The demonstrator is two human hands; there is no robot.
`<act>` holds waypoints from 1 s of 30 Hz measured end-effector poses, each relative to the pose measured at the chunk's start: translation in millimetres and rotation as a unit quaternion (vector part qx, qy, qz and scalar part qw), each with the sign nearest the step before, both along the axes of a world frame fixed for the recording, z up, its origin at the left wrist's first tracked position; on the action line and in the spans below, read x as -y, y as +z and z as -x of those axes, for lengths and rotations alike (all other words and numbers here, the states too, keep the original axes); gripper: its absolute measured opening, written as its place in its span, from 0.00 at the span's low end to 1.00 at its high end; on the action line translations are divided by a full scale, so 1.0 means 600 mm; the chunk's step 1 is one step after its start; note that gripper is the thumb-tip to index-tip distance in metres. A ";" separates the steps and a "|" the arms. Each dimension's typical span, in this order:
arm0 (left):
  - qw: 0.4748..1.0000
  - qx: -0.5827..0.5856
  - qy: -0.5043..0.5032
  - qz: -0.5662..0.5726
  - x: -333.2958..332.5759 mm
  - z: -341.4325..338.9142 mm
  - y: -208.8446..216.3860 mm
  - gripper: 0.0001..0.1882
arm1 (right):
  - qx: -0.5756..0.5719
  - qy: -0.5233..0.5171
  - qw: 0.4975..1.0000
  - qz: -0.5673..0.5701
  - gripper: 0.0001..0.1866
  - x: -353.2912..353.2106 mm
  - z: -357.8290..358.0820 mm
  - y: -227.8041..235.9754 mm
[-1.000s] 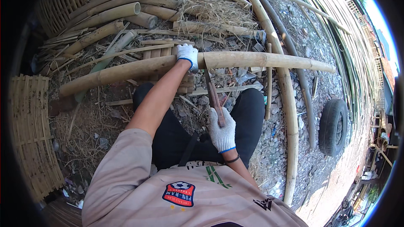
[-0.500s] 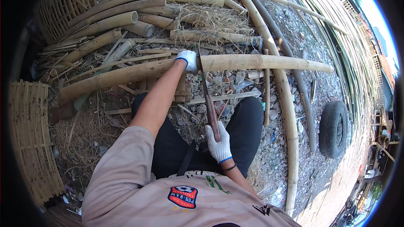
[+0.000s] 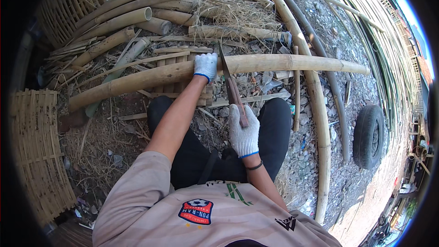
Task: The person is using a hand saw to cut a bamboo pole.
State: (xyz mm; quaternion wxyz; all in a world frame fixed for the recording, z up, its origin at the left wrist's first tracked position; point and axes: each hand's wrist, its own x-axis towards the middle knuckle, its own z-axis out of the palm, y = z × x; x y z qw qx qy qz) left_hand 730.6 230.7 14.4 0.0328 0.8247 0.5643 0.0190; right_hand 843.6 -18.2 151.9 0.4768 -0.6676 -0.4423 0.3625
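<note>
A thick tan bamboo pole (image 3: pixel 151 77) lies crosswise in front of my knees. My left hand (image 3: pixel 206 67), in a white knitted glove with a blue cuff, is closed over the pole just left of the blade. My right hand (image 3: pixel 244 130), gloved the same way, is wrapped round the brown wooden handle of a hand saw (image 3: pixel 234 92). Its narrow dark blade crosses the pole close to my left hand, tip pointing away from me. How deep the blade sits in the bamboo cannot be made out.
Cut bamboo lengths (image 3: pixel 123 20) and dry straw (image 3: pixel 228 11) lie beyond the pole. Its right part crosses a long bamboo pole (image 3: pixel 320 142) running front to back. A tyre (image 3: pixel 368 137) lies at right on rubble, and a slatted bamboo panel (image 3: pixel 39 142) at left.
My right hand has pushed the saw forward, away from me, so the handle is nearer the pole. My left hand still grips the pole beside the blade. The whole view has shifted slightly.
</note>
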 end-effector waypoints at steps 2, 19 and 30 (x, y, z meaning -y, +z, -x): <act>1.000 0.010 -0.003 0.012 -0.005 -0.004 0.004 0.29 | 0.053 0.026 0.998 0.001 0.15 -0.056 -0.005 -0.020; 0.996 0.051 0.005 -0.076 0.067 -0.023 -0.009 0.16 | 0.113 0.076 0.988 0.074 0.19 -0.023 -0.042 0.034; 0.998 0.023 -0.013 0.065 0.043 -0.055 0.014 0.25 | 0.104 0.045 0.992 0.048 0.24 -0.090 -0.056 -0.054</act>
